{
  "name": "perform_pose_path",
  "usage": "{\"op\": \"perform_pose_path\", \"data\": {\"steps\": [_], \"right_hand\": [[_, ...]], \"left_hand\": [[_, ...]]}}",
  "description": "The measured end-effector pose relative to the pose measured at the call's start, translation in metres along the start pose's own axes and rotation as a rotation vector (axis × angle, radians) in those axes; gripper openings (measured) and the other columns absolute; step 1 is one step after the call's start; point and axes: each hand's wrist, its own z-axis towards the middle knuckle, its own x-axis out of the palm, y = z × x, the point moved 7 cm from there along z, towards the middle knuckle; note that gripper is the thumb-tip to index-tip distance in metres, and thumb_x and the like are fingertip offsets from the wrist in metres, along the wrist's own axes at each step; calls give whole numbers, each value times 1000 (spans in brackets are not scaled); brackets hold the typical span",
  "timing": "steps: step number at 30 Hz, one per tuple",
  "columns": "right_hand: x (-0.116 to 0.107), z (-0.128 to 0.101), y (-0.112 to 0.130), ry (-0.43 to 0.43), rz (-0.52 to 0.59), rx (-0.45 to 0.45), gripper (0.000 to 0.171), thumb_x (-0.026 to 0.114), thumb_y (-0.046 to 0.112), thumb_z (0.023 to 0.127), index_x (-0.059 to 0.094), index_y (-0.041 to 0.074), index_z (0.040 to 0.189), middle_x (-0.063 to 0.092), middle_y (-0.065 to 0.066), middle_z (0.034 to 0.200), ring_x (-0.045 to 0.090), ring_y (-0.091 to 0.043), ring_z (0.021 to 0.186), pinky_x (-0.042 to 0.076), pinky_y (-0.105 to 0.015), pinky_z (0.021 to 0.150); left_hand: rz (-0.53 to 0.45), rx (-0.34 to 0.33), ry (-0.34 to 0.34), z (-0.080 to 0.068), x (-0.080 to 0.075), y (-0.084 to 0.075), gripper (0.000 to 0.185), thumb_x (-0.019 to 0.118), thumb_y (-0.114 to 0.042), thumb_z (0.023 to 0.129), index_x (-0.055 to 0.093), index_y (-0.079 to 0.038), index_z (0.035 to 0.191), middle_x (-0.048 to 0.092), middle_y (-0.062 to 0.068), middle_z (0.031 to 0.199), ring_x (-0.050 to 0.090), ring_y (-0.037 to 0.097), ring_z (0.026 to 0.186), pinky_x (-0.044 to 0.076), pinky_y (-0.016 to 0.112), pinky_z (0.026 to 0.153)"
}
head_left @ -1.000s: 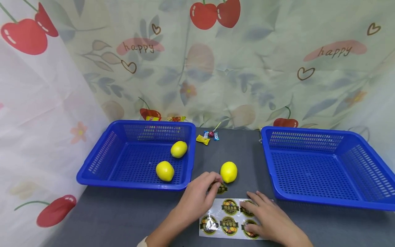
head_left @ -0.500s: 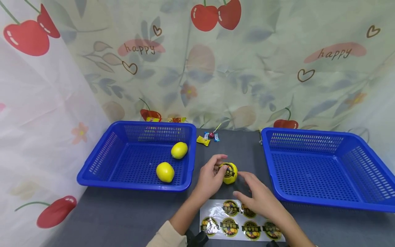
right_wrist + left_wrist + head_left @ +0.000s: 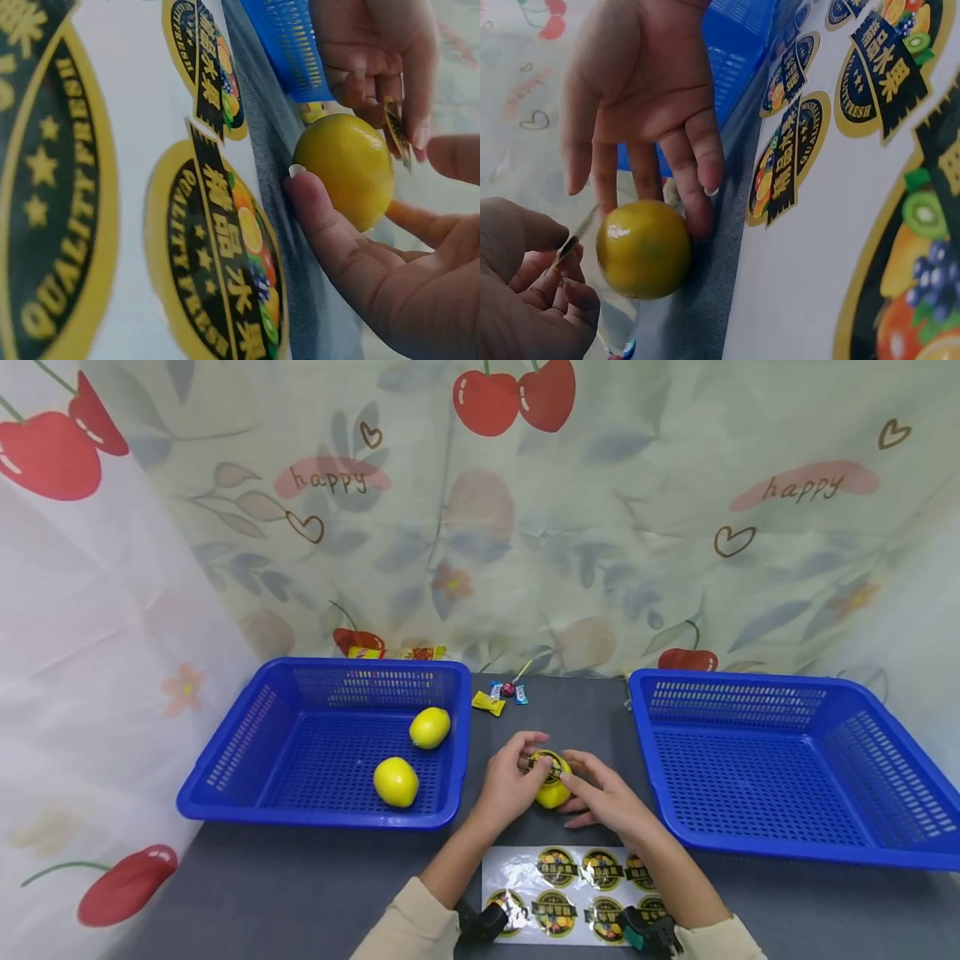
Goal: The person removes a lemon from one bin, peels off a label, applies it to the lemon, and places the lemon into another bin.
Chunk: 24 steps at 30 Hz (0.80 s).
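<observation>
In the head view, a yellow lemon (image 3: 553,795) stands on the dark table between both hands. My left hand (image 3: 512,779) pinches a round black-and-gold fruit sticker (image 3: 551,768) by its edge, over the lemon's top as seen from above. The left wrist view shows the sticker (image 3: 577,234) nearly edge-on, with a gap to the lemon (image 3: 645,251). My right hand (image 3: 611,797) cups the lemon's right side; in the right wrist view its fingers lie around the fruit (image 3: 345,169). A sheet of matching stickers (image 3: 525,865) lies flat nearer to me.
A blue basket (image 3: 315,816) with two lemons (image 3: 396,782) stands left, another blue basket (image 3: 780,847) right. Several wrapped candies (image 3: 489,702) and a lollipop (image 3: 508,690) lie behind the hands. A printed curtain (image 3: 555,560) hangs at the back.
My left hand has lifted the sticker from beside the sheet to the lemon. My right hand has left the sheet and come round the lemon's right side.
</observation>
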Motion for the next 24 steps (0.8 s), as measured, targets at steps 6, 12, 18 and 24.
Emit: {"op": "perform_pose_path", "data": {"steps": [6, 12, 18, 24], "right_hand": [[2, 5, -1, 29, 73, 13, 50, 42, 25, 110, 33, 4, 154, 44, -29, 143, 69, -38, 95, 58, -46, 75], [2, 7, 0, 29, 78, 4, 46, 40, 20, 110, 35, 3, 152, 46, -30, 141, 69, -40, 94, 58, -47, 75], [2, 9, -4, 38, 99, 26, 45, 42, 21, 109, 38, 6, 152, 41, -27, 149, 69, -39, 93, 58, -47, 74], [0, 13, -7, 29, 108, 45, 44, 44, 21, 108, 42, 7, 150, 47, -27, 143, 70, -38, 89, 59, -46, 72]], "left_hand": [[-4, 10, -23, 0, 1, 1, 28, 68, -5, 91, 65, 0, 119, 72, 9, 97, 63, 17, 75, 51, 27, 71], [-7, -20, -44, -1, 2, 5, 28, 68, -4, 90, 66, -1, 118, 71, 9, 96, 64, 16, 75, 51, 27, 70], [-5, -41, -60, -3, 1, 9, 29, 69, -3, 89, 66, -2, 118, 70, 9, 96, 63, 16, 74, 50, 27, 70], [12, -39, -80, -4, 0, 11, 29, 71, -4, 88, 67, -4, 117, 70, 8, 97, 62, 17, 75, 51, 28, 71]]}}
